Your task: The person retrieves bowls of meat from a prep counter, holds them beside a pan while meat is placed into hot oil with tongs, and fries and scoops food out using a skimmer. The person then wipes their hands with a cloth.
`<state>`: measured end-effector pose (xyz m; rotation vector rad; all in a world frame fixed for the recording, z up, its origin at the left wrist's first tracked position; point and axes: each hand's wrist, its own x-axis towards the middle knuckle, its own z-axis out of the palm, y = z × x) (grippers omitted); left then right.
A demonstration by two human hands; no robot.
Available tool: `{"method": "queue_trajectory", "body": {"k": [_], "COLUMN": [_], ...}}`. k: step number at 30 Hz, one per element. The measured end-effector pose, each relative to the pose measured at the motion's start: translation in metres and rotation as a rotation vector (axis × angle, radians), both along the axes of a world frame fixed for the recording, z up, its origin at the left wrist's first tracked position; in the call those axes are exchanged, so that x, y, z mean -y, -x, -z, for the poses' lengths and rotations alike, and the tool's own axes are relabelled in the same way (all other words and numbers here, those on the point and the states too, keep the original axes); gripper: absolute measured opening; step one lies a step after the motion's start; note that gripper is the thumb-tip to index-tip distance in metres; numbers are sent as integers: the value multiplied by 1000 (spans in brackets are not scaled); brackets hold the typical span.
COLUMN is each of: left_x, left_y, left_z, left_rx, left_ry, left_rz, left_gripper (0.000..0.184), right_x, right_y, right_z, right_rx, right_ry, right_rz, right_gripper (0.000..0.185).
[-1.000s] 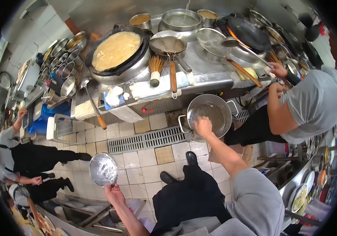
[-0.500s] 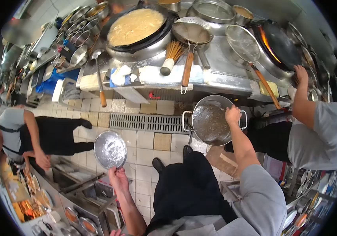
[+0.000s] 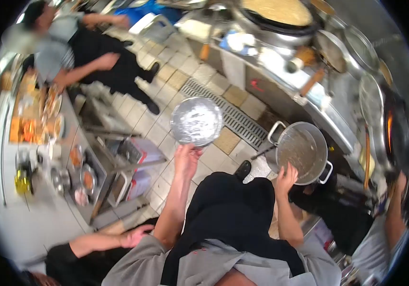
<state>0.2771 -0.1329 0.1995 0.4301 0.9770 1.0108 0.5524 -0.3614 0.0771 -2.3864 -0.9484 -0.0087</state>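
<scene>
My left hand (image 3: 186,162) is closed on the near rim of a round, shiny metal dish (image 3: 196,122), held above the tiled floor. Whether the dish is a shallow bowl or a lid I cannot tell. To the right stands a large two-handled metal pot (image 3: 320,138) with murky brownish liquid (image 3: 299,151) inside. My right hand (image 3: 286,178) is at the pot's near rim with its fingers stretched out and slightly apart. Whether those fingertips touch the rim is unclear. I see nothing held in that hand.
The stove counter (image 3: 331,126) runs along the upper right, bearing a large wok (image 3: 280,14), a strainer (image 3: 331,50) and a bamboo brush (image 3: 304,57). A floor drain grate (image 3: 228,114) lies ahead. Co-workers stand at upper left (image 3: 104,57), lower left (image 3: 90,257) and right (image 3: 376,238).
My view has turned left, bringing the left-hand worktable and a nearby co-worker's arm into sight. My right hand has shifted from over the pot to its near rim. The dish stays in my left hand.
</scene>
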Motion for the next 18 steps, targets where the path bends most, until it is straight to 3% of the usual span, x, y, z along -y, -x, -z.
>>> {"method": "queue_trajectory", "body": {"k": [5, 15, 18], "left_x": [29, 167, 202], "left_y": [39, 185, 226], "left_z": [5, -31, -31], "left_rx": [-46, -212, -164], "left_ry": [4, 17, 28], "left_rz": [-63, -653, -768], "left_gripper": [16, 21, 11], "right_x": [12, 74, 97], "right_y": [57, 64, 63], "right_z": [-12, 31, 37], "right_rx": [-88, -43, -51], "right_ry": [77, 164, 260], "right_rz": [-189, -233, -239], "right_gripper": [31, 28, 29]}}
